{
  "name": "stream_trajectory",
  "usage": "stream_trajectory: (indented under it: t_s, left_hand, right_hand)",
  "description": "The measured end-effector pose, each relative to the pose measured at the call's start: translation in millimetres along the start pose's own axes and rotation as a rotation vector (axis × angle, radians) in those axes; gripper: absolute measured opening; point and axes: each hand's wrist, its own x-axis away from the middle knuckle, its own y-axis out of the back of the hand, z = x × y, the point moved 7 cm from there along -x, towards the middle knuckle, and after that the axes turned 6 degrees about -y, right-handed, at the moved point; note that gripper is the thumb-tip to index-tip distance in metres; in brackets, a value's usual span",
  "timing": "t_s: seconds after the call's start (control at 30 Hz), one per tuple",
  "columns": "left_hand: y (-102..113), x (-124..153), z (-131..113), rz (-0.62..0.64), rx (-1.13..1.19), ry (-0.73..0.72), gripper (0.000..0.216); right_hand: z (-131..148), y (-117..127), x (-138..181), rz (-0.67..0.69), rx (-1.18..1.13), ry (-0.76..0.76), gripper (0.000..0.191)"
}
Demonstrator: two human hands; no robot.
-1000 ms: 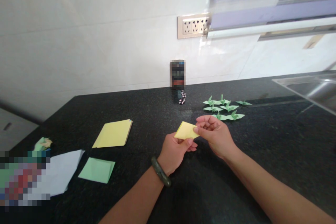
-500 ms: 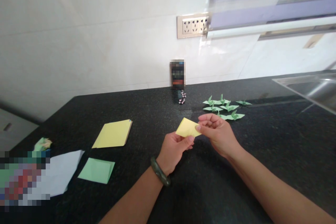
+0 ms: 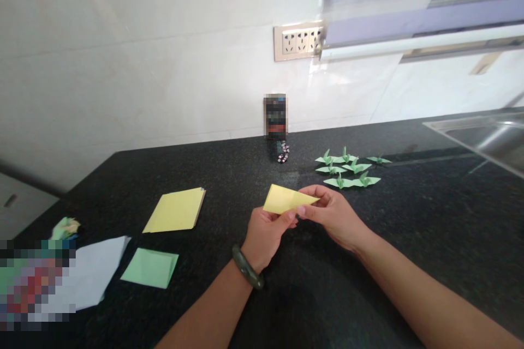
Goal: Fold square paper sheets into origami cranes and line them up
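Centrally in the head view, the left hand (image 3: 263, 234) and right hand (image 3: 334, 212) both pinch a folded yellow paper (image 3: 282, 199) above the counter (image 3: 237, 172). Green paper cranes (image 3: 365, 180) sit just beyond the right hand; leftward lie a yellow stack (image 3: 175, 210), a green sheet (image 3: 149, 268) and white paper (image 3: 98, 270).

Pale wall (image 3: 143, 54) with a socket panel (image 3: 298, 41); dark speckled counter (image 3: 229, 174); metal sink (image 3: 491, 136) at right.

The left forearm (image 3: 208, 308) and the right forearm (image 3: 421, 294) are stretched forward, slanted inward. The left hand (image 3: 265, 234) and the right hand (image 3: 338, 215) are held close together, thumbs (image 3: 311, 212) pointed inward, fingers (image 3: 317, 191) bent.
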Motion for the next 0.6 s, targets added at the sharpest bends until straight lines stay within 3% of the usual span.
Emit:
stream_trajectory:
  t_s: [0.17, 0.4, 0.6]
  left_hand:
    - [0, 0, -5, 0.010, -0.014, -0.037, 0.012]
    - [1, 0, -3, -0.016, -0.010, -0.018, 0.012]
    - [5, 0, 2, -0.055, 0.014, 0.021, 0.014]
  right_hand:
    - [-5, -6, 0, 0.037, 0.087, -0.022, 0.019]
    - [-7, -3, -3, 0.009, 0.084, -0.025, 0.017]
    - [8, 19, -2, -0.131, 0.115, 0.010, 0.020]
